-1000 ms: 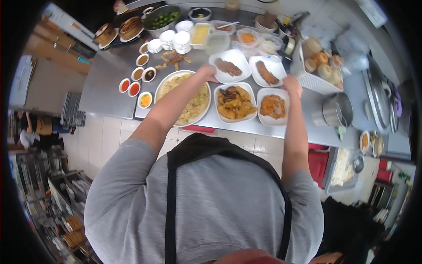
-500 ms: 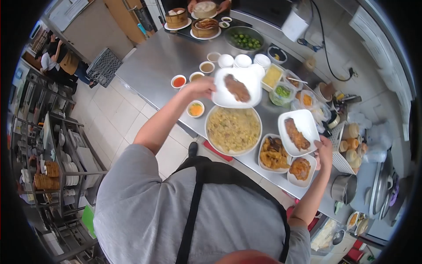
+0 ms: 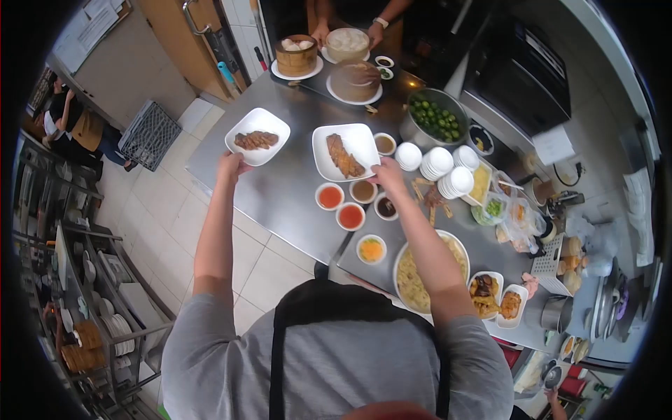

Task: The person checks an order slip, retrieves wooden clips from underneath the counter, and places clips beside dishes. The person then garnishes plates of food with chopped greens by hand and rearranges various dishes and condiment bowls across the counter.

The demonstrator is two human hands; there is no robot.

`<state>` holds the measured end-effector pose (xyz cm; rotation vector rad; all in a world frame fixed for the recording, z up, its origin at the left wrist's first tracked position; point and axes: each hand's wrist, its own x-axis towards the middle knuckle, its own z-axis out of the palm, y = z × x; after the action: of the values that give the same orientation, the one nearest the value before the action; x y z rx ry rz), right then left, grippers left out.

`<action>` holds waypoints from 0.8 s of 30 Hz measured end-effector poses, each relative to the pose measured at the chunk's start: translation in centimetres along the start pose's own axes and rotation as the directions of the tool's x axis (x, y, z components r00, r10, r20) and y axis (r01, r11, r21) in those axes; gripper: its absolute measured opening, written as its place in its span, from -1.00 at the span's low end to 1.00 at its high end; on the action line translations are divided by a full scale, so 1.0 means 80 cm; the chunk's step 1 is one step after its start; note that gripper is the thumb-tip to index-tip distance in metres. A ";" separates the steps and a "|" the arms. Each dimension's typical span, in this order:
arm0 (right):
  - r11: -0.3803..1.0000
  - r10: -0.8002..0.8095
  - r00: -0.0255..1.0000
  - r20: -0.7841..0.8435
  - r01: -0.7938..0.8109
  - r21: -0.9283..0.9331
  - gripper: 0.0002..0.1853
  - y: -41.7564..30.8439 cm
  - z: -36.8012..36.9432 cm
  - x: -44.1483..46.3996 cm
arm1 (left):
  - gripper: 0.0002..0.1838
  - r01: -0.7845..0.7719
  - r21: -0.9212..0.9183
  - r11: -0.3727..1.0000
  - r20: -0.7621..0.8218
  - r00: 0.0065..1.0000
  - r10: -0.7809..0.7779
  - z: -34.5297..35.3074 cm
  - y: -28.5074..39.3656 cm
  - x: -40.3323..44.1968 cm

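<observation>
My left hand (image 3: pixel 234 166) grips the near rim of a white square plate (image 3: pixel 263 122) at the left part of the steel counter. Sliced browned meat (image 3: pixel 256 141) lies on it. My right hand (image 3: pixel 387 174) holds the lower right corner of a second white plate (image 3: pixel 362 140), which carries another row of sliced meat (image 3: pixel 344 157). Whether either plate rests on the counter, I cannot tell. Just below the right plate stand cups of red sauce (image 3: pixel 330 197) and brown sauce (image 3: pixel 363 190). Under my right forearm is a big bowl of fried rice (image 3: pixel 413 280), partly hidden.
Bamboo steamers (image 3: pixel 296 57) stand at the far end, where another person's hands (image 3: pixel 320 35) hold one. A pot of green limes (image 3: pixel 437 119) and stacked white cups (image 3: pixel 437 162) line the right. Two dishes of food (image 3: pixel 484 290) sit at the lower right. A grey crate (image 3: pixel 149 133) is on the floor.
Both hands have carried their plates left and farther along the counter, away from the rice bowl and the food dishes. The view has shifted too.
</observation>
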<state>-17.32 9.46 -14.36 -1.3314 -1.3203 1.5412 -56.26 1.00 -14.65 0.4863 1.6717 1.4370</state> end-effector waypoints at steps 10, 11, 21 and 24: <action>0.988 0.147 0.984 -0.105 -0.151 -0.039 -0.88 0.035 0.140 0.112 | -0.49 0.047 -0.229 0.972 -0.070 0.995 -0.065 -0.007 -0.023 0.116; 0.983 0.182 0.981 -0.066 -0.181 0.024 -0.85 0.034 0.150 0.118 | -0.45 0.004 -0.242 0.970 -0.091 0.995 -0.027 0.002 -0.018 0.122; 0.941 0.226 0.974 0.002 -0.218 0.259 -0.58 -0.015 0.246 0.209 | -0.31 -0.023 -0.193 0.981 -0.036 0.999 0.016 0.040 0.028 0.269; 0.940 0.235 0.970 0.069 -0.245 0.238 -0.63 -0.029 0.244 0.229 | -0.34 -0.017 -0.171 0.985 -0.040 0.999 0.010 0.040 0.039 0.276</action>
<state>-40.59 22.41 -17.75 -1.3456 -0.9769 1.8388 -66.77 20.41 -19.33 0.3759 1.5606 1.5932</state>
